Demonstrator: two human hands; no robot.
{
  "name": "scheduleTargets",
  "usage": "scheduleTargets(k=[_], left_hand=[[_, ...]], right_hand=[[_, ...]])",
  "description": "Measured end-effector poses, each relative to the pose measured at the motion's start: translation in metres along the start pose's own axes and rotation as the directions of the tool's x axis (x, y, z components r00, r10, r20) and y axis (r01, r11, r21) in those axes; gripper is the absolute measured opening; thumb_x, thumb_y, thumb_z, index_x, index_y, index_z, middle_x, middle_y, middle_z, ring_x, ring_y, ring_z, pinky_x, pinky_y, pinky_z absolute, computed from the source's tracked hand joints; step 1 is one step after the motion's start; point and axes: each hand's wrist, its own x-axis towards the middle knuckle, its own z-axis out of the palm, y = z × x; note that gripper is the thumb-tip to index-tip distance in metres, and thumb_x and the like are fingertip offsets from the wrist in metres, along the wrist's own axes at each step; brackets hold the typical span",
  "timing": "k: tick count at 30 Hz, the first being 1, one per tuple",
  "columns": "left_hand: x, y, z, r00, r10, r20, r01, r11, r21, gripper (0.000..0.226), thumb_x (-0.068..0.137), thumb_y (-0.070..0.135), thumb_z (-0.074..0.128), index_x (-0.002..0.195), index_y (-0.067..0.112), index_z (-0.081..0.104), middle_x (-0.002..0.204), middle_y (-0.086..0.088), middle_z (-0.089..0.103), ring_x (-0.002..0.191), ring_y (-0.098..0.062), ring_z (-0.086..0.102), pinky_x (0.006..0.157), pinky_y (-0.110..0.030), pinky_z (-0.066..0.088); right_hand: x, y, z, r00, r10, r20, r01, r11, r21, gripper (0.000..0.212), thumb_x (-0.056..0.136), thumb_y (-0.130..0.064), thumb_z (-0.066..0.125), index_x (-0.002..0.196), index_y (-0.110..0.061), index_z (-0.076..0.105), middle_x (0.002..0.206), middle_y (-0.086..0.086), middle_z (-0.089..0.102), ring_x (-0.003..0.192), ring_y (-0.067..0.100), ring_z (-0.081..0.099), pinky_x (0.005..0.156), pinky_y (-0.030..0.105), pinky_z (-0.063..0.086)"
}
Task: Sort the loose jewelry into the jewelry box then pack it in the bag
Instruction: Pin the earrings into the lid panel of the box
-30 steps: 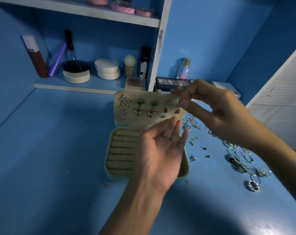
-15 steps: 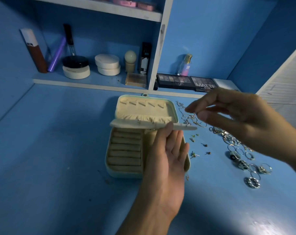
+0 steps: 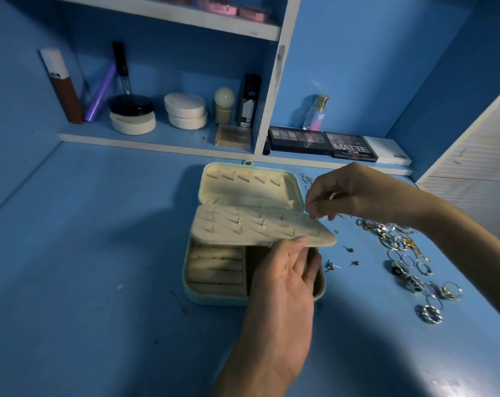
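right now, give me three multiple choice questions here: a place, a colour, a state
1. Where does the loose pile of silver and gold rings lie?
A. on the shelf
B. on the blue table, right of the pale green jewellery box
C. inside the box

2. What colour is the box's soft lining?
A. red
B. black
C. cream

3. How is the cream earring panel?
A. held up, fingers of the left hand under its edge
B. lying flat
C. off on the table

1 B: rings spread beside the box.
2 C: lid and ring rolls show cream.
3 A: it slants above the ring rolls.
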Motion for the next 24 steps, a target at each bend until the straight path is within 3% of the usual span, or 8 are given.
scheduleTargets(k=[5,15,24], left_hand=[[0.0,0.001,0.001,1.0,-0.001,0.003,0.001,1.0,0.004,0.035,0.072,0.012,0.059,0.106,0.012,0.064,0.118,-0.005,0.068,0.118,-0.014,0.058,0.105,-0.032,0.039],[0.0,0.001,0.0,1.0,-0.015,-0.025,0.014,0.999,-0.033,0.038,0.068,0.015,0.058,0.105,0.013,0.065,0.117,-0.007,0.068,0.119,-0.017,0.057,0.105,-0.033,0.039],[0.0,0.004,0.002,0.999,-0.039,-0.026,0.039,0.999,-0.012,0.032,0.068,0.008,0.066,0.1,0.014,0.068,0.112,-0.008,0.069,0.104,-0.017,0.059,0.1,-0.032,0.04]], right_hand=[[0.003,-0.002,0.0,1.0,-0.009,0.029,0.01,0.999,-0.044,0.016,0.082,-0.005,0.067,0.078,-0.02,0.071,0.068,-0.014,0.068,0.056,0.003,0.056,0.059,0.012,0.045],[0.008,-0.006,-0.003,0.997,-0.023,0.067,0.034,0.987,-0.159,0.009,0.082,-0.013,0.068,0.081,-0.021,0.072,0.072,-0.01,0.069,0.058,0.008,0.059,0.059,0.013,0.046],[0.012,-0.016,-0.005,0.988,-0.052,0.144,0.099,0.937,-0.336,0.01,0.082,-0.015,0.064,0.081,-0.023,0.07,0.071,-0.016,0.066,0.061,0.003,0.063,0.067,0.017,0.05]])
